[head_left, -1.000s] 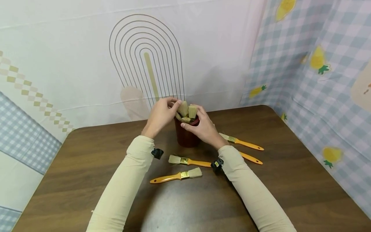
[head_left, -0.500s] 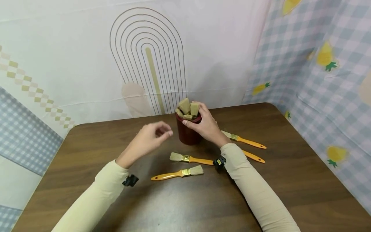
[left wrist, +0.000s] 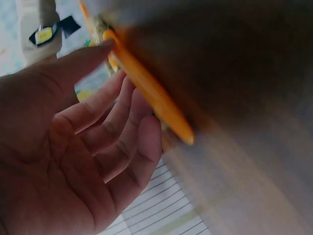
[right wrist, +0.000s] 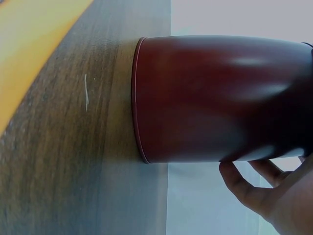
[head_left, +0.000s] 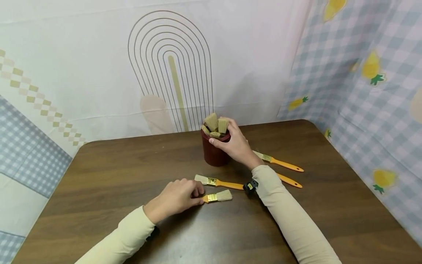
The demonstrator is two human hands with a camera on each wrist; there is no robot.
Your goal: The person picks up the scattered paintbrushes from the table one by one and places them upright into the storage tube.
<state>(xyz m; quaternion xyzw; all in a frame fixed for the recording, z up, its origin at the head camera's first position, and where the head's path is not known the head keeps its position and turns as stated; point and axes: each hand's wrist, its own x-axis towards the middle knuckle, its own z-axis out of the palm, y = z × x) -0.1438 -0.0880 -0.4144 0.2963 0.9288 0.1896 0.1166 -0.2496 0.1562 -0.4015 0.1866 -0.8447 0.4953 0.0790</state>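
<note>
Head view: left hand [head_left: 176, 198] narrowed, thumb and fingers pinching the handle of the near paintbrush [head_left: 219, 197] around the middle of the tabletop [head_left: 132, 165], bristles toward the right edge. Whether that brush is lifted, I cannot tell. Right hand [head_left: 239, 145] partly spread, thumb and fingers gripping the rim of a dark red cup [head_left: 212, 156]. Cup upright near the back edge, bristle-up brushes [head_left: 211, 121] inside. Second paintbrush [head_left: 229, 185] lies just beyond the pinched one.

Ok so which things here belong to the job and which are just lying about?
Job:
near brush in the left hand;
cup held by the right hand;
brushes inside it;
probably the other loose brushes.

Background:
table;
wall cloth;
wrist cameras.
</note>
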